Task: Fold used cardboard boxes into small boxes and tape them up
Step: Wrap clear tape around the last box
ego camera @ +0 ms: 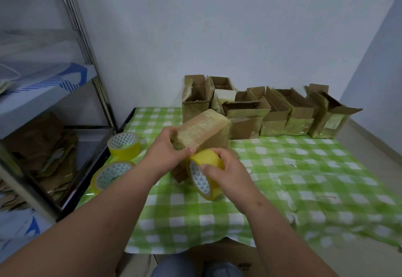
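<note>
Now, box: the small cardboard box point(203, 130) sits tilted above the table point(282, 168), long axis running away and rightward from the hands.
Left hand point(168, 152): clasps the box's near end, thumb on the taped edge.
Right hand point(226, 168): grips the tape roll point(205, 173), just below the box.
Nearer: left hand.

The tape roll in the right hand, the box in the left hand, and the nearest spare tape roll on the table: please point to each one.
held tape roll point(206, 161): head view, on its yellow outer band.
box point(202, 127): head view, on its taped top face.
nearest spare tape roll point(108, 173): head view, on its patterned inner core.
</note>
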`<act>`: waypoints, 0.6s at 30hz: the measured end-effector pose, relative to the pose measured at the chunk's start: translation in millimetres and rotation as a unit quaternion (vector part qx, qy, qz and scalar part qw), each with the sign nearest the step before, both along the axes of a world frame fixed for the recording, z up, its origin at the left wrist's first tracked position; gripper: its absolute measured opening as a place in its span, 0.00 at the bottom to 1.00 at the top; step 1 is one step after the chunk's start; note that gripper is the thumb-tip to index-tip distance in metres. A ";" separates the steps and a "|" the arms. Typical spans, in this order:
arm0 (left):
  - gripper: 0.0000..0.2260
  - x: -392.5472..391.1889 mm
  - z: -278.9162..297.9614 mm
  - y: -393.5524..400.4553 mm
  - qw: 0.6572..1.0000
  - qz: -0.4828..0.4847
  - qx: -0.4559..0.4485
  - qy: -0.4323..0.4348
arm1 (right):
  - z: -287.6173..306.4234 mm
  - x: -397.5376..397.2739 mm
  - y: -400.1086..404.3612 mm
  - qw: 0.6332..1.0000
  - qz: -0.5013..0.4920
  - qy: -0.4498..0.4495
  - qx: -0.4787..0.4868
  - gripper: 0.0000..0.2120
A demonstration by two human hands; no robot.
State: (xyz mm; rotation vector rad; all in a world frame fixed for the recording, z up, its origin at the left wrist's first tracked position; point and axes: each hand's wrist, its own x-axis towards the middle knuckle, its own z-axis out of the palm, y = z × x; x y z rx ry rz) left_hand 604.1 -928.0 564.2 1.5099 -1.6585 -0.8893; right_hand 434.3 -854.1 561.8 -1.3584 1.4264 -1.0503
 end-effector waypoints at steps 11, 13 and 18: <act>0.17 -5.2 1.3 -10.0 0.968 -0.024 -0.099 -0.227 | -22.4 7.2 9.4 0.998 0.025 -0.057 0.020 0.13; 0.16 -3.6 0.6 -12.6 0.959 -0.044 -0.111 -0.258 | -23.5 7.5 8.7 0.998 0.020 -0.060 0.014 0.07; 0.16 0.4 -1.8 -21.2 0.950 -0.063 -0.107 -0.287 | -22.3 12.5 10.7 0.999 0.028 -0.034 0.001 0.08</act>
